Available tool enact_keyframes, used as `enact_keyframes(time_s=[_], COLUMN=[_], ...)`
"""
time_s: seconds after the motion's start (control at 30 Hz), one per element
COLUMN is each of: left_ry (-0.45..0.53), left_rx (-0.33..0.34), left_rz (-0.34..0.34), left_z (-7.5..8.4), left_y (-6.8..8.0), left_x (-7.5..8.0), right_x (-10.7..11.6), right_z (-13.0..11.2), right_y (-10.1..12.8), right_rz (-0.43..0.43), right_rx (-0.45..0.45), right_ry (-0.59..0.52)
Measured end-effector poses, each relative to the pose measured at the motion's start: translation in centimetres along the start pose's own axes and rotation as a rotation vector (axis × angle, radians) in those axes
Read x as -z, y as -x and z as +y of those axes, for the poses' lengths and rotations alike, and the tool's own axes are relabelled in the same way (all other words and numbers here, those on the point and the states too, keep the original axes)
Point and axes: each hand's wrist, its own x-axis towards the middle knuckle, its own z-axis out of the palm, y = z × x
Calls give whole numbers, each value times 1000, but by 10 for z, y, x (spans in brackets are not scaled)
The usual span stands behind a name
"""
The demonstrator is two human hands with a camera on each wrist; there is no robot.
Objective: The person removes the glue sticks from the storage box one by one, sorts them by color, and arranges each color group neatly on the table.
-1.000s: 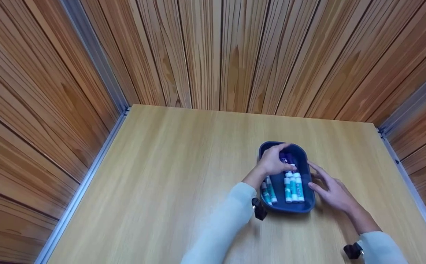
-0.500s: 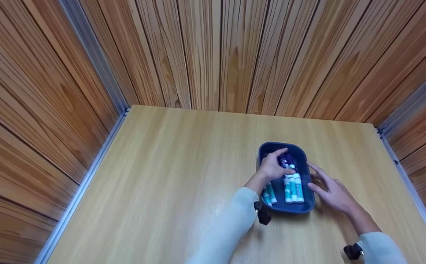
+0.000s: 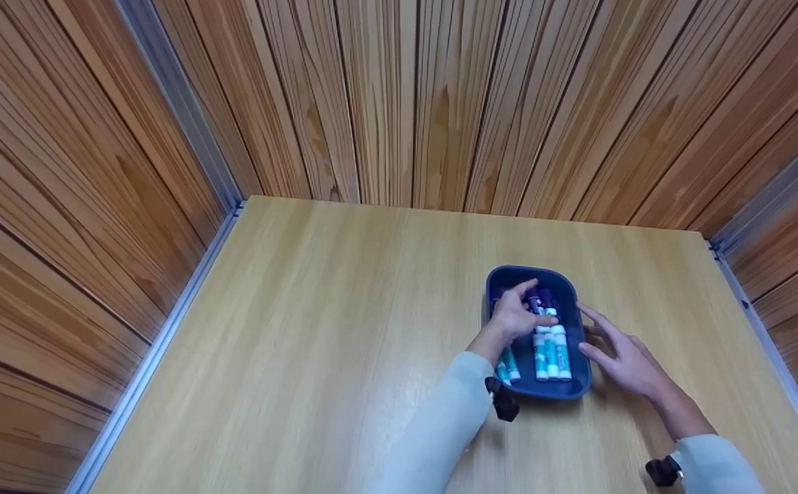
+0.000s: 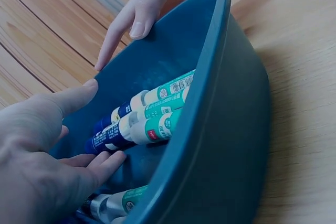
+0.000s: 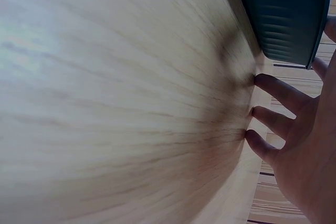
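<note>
A dark blue plastic bin (image 3: pixel 543 394) holds several glue sticks. Teal-and-white ones (image 3: pixel 551 358) lie side by side, their white ends meeting dark blue ones (image 3: pixel 547 296) farther back. More glue sticks (image 3: pixel 509 366) lie along the bin's left wall, partly hidden by my left arm. My left hand (image 3: pixel 514 314) reaches inside, thumb spread away from the fingers; in the left wrist view its fingertips (image 4: pixel 113 162) rest beside the dark blue sticks. My right hand (image 3: pixel 628 360) touches the bin's right side with thumb and forefinger, while other fingertips (image 5: pixel 257 80) rest on the table.
The wood-grain table (image 3: pixel 344 329) extends left of the bin. Wooden plank walls (image 3: pixel 440 103) stand behind and at both sides, with metal rails (image 3: pixel 158 357) along the table's side edges. A dark wrist camera (image 3: pixel 505 403) hangs below my left wrist, near the bin's front-left corner.
My left hand has drawn slightly back toward me inside the bin, showing more of the dark blue glue sticks. My right hand stays at the bin's right side.
</note>
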Motion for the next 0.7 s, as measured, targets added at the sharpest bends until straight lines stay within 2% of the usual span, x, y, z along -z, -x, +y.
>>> enact_keyframes(time_s=[0.3,0.7], left_ry=[59,-4], left_rx=[16,11], left_rz=[-12,-31], left_z=[0,-4], left_y=[-1,-2], left_x=[-1,-4], right_x=[1,1], right_z=[0,-1], right_y=[1,0], right_rz=[-5,-3], right_rx=[-14,2], right_ry=[1,-1])
